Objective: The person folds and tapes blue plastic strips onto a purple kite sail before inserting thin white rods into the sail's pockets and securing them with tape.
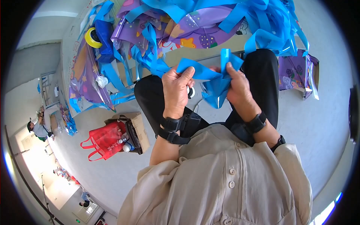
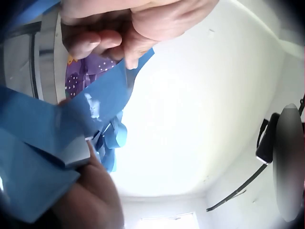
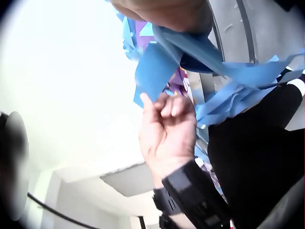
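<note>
A glossy blue plastic strip (image 1: 200, 71) spans the space between the two hands above the lap. My left hand (image 1: 175, 90) pinches one end of it between thumb and curled fingers; the left wrist view shows this end of the strip (image 2: 112, 88) at the thumb tip. My right hand (image 1: 239, 87) grips the strip's folded part, its thumb pressed on top. One short piece sticks up above that thumb, and a folded blue bunch (image 1: 217, 92) hangs below the hand. In the right wrist view the right hand (image 3: 167, 12) hides its own grip.
Ahead is a table (image 1: 180, 56) heaped with blue strips (image 1: 273, 26) and purple printed sheets (image 1: 204, 28). A yellow tape roll (image 1: 92, 37) lies at its left. On the floor are a red bag (image 1: 103, 140) beside a box and a purple carton (image 1: 292, 73). Another person (image 1: 39, 127) is far left.
</note>
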A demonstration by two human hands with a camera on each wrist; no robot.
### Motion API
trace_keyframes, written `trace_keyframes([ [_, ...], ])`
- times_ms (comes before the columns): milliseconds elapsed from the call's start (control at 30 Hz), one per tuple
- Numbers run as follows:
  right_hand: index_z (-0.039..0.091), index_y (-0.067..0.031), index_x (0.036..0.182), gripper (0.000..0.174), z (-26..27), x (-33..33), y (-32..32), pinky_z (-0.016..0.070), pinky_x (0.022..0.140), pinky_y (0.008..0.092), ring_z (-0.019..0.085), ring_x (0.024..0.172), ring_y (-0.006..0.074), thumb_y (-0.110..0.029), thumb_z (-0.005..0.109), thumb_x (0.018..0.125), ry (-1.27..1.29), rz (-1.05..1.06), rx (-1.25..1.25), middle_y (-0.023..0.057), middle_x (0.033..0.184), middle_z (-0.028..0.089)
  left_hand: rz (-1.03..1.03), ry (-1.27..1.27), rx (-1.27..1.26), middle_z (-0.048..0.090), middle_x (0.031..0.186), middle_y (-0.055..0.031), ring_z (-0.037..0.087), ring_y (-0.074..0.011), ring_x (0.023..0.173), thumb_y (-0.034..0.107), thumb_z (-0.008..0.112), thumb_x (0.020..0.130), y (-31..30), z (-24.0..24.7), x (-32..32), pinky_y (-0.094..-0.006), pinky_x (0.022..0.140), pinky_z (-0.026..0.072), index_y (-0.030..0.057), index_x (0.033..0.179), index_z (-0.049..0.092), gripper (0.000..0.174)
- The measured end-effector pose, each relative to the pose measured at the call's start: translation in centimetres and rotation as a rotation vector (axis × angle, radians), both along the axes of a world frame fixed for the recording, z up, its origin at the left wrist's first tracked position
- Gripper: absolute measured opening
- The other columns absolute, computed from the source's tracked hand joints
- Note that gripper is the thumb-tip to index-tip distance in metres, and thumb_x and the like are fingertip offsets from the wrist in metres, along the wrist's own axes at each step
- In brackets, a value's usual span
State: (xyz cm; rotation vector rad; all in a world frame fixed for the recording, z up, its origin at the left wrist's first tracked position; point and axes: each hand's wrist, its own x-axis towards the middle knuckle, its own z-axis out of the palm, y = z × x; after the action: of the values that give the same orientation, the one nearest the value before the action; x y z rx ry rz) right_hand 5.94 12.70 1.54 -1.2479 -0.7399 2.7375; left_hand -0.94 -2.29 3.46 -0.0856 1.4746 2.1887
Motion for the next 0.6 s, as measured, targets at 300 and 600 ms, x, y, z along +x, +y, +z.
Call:
trace_keyframes([
  [300, 0.056, -0.0041, 0.086, 0.016, -2.0, 1.7, 6.2, 0.0355, 0.054, 0.0195, 0.044, 0.057, 0.0074, -0.015, 0.067, 0.081, 0.213, -0.156, 0.108, -0.0011, 0.065, 0.049, 0.344, -0.048, 0.337, 0.062, 0.094, -0.0041, 0.057, -0.0147, 0.082, 0.008, 0.063, 0.085, -2.6, 0.1, -2.0, -0.0339, 0.074, 0.0456, 0.0062, 0.101, 0.059, 0.017],
  [600, 0.064, -0.0038, 0.098, 0.031, 2.4, -0.6, 0.6, 0.0369, 0.058, 0.0215, 0.048, 0.063, 0.0047, -0.009, 0.075, 0.069, 0.211, 0.213, 0.308, 0.0007, 0.084, 0.065, -0.038, 0.179, -0.163, 0.052, 0.065, 0.0024, 0.043, -0.0062, 0.055, 0.016, 0.063, 0.086, -0.2, 1.5, 0.0, -0.0211, 0.050, 0.0345, 0.0058, 0.078, 0.060, 0.013],
])
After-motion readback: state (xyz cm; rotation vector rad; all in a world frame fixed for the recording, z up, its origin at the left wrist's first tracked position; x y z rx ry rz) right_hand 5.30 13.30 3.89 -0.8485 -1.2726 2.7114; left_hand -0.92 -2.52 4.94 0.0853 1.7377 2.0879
